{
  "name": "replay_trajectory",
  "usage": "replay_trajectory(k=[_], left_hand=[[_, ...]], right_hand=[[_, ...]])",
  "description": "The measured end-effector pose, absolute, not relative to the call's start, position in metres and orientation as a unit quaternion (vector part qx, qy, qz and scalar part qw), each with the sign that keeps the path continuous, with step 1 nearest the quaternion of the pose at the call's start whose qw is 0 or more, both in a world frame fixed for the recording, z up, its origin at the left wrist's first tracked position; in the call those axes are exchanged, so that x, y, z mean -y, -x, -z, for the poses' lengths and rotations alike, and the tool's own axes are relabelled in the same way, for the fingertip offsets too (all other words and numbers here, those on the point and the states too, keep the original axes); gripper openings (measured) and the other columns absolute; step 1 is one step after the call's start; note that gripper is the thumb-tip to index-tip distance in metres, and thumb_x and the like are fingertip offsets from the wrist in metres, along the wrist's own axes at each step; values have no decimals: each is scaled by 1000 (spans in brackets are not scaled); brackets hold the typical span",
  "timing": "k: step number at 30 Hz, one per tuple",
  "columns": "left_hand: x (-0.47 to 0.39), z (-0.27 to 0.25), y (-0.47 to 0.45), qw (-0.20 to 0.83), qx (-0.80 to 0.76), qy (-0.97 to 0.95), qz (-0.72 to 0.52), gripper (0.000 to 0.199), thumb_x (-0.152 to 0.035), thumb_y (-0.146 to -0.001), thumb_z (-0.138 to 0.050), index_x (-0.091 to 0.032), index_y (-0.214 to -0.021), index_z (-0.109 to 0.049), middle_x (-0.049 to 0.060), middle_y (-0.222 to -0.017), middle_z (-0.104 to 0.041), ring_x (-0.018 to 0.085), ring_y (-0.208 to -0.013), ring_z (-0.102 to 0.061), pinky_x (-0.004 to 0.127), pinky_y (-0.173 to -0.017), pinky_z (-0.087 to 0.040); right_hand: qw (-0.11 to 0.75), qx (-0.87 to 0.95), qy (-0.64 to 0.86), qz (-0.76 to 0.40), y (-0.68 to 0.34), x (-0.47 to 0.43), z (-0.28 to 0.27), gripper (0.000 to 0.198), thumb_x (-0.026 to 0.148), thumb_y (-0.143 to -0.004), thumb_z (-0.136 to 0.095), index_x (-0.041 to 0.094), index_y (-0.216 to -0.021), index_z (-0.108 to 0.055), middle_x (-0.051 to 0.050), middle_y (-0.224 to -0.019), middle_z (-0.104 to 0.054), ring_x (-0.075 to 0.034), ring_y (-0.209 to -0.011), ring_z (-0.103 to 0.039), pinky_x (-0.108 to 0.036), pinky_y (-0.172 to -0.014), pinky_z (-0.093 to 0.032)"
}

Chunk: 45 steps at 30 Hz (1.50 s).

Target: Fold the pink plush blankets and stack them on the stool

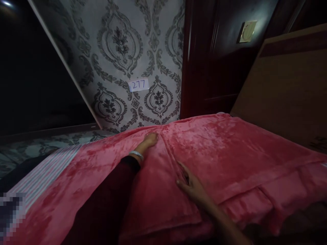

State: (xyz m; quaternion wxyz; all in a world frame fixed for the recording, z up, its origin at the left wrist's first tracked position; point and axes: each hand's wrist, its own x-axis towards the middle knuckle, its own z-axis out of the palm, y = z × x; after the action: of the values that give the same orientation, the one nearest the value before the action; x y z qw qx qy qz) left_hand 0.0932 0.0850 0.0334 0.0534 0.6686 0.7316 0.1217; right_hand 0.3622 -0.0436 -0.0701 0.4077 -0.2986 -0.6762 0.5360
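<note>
A pink-red plush blanket (209, 146) spreads across the surface in front of me, with one part folded over and its edge running down the middle. My left hand (151, 139), below a dark sleeve and a silvery bracelet, is closed on the blanket at the far end of that fold. Closer to me, my right hand (191, 186) rests against the folded edge. Its thumb and fingers are apart, and its fingertips touch the cloth. Blanket folds partly hide the fingers of both hands.
Striped cloth (48, 166) shows at the blanket's left. Patterned wallpaper (120, 41) with a "277" label (138, 85) stands behind, beside dark red wood (204, 68) with a switch (247, 31). A large brown cardboard panel (286, 88) leans at right; a dark screen-like panel (38, 75) is left.
</note>
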Motion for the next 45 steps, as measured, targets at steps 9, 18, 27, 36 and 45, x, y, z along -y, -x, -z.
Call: replay_trajectory(k=[9,18,27,36,45], left_hand=[[-137,-18,-79,85,-747,-645,-135,16,-26,-89,-60,-16,-97,-70,10,-104,-75,24,-95,-68,32,-86,-53],[-145,-4,-78,55,-717,-671,-178,12,-18,-89,-57,-16,-92,-69,12,-101,-73,25,-96,-66,35,-90,-51],[-142,-8,-88,65,-723,-671,-150,33,-25,-96,-52,-12,-123,-65,18,-129,-68,27,-122,-62,37,-106,-45],[-49,-34,-108,77,-687,-721,-45,64,-40,-99,-47,-12,-155,-38,16,-164,-37,27,-152,-32,40,-125,-24],[97,14,-112,22,-613,-788,-49,68,-46,-101,-47,-24,-162,-28,14,-172,-16,34,-159,-6,61,-124,-3]], right_hand=[[397,687,305,-527,-367,58,55,65,30,-89,-63,27,-152,-49,-9,-152,-53,-28,-143,-47,-51,-119,-38],[417,681,335,-500,-371,67,57,51,22,-90,-57,27,-141,-62,-7,-139,-65,-25,-130,-60,-48,-113,-47],[375,767,342,-394,-397,79,52,61,21,-91,-52,26,-152,-48,-9,-144,-61,-25,-130,-60,-46,-109,-52],[283,888,316,-174,-359,70,-2,67,46,-101,-47,19,-161,-33,-16,-165,-32,-31,-153,-28,-57,-122,-30],[170,925,276,-197,-368,67,47,64,54,-98,-55,30,-157,-42,-7,-167,-28,-32,-156,-18,-60,-124,-17]])
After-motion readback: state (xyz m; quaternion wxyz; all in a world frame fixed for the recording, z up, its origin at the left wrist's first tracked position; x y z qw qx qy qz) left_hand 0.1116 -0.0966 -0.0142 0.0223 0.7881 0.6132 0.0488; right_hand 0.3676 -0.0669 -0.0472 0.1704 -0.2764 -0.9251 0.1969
